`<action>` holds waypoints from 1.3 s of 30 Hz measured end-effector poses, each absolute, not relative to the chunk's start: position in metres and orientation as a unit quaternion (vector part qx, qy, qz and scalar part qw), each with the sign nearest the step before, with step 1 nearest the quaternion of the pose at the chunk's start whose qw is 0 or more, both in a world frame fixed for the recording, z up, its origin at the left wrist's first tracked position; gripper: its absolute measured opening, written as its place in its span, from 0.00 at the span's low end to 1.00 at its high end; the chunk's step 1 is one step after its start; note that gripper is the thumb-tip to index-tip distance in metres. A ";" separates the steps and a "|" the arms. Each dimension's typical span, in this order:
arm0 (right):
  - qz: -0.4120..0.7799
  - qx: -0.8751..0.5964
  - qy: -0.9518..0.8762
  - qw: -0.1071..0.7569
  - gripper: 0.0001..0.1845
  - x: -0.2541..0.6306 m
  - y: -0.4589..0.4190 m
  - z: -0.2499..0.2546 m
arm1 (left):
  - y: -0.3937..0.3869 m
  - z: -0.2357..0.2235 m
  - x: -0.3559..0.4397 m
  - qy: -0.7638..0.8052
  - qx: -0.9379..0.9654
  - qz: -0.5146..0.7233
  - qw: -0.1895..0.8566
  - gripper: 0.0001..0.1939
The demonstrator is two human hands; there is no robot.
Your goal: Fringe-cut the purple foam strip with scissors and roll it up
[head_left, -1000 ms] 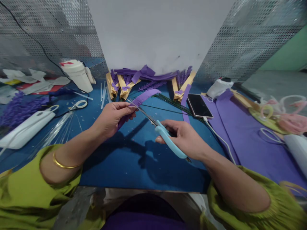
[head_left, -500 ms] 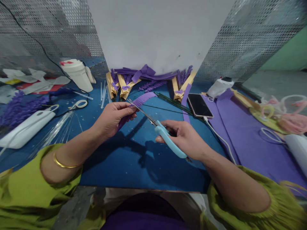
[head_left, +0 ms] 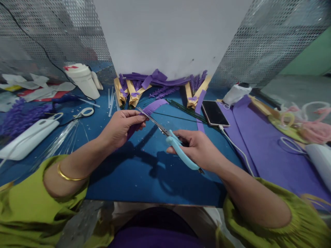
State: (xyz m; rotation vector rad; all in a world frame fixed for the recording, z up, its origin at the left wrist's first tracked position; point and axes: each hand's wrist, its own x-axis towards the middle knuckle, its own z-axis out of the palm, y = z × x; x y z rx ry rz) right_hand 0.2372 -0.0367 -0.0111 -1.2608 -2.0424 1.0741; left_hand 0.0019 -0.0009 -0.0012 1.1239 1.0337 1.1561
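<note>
1. The purple strip (head_left: pixel 155 106) is in the middle of the scene, raised over the blue table (head_left: pixel 144 182); its free end curves away to the far right.
2. The left hand (head_left: pixel 125 125) pinches the strip between thumb and fingers. The right hand (head_left: pixel 200 150) is closed around the light-blue handles of the scissors (head_left: pixel 183 156). The hands are apart, bridged by the blades.
3. The blades cross the strip right beside the left fingertips, points aimed far left. Whether they have cut into it cannot be told. For a clean snip, I would keep the strip taut and flat, and set the blades square to its edge.
4. The main hazard looks to be the left fingers: better tucked back behind the blade line before squeezing.
5. Just beyond lie green stems (head_left: pixel 186 112) and, at their right, a loose strip (head_left: pixel 200 106); low, forward blade moves could snag either.
6. Farther right, the phone (head_left: pixel 215 113) and its white cable (head_left: pixel 239 150) limit a wide swing of the right elbow.
7. Paper-wrapped bundles (head_left: pixel 134 98) line the far side, beneath the pale panel (head_left: pixel 168 38).
8. The roomiest stretch is the table's near middle, between the forearms, up to its near edge.
</note>
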 end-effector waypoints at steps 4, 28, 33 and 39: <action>0.410 -0.461 -0.743 0.258 0.14 0.237 -0.036 -0.011 | 0.000 -0.001 0.002 0.437 0.481 0.494 0.577 0.03; 0.442 -0.462 -0.728 0.248 0.17 0.239 -0.036 -0.010 | -0.001 0.004 0.002 0.445 0.484 0.477 0.583 0.04; 0.479 -0.466 -0.700 0.253 0.17 0.239 -0.035 -0.009 | 0.000 0.002 0.000 0.453 0.468 0.481 0.587 0.06; 0.477 -0.476 -0.690 0.262 0.17 0.239 -0.035 -0.011 | -0.001 0.000 0.000 0.461 0.474 0.489 0.569 0.07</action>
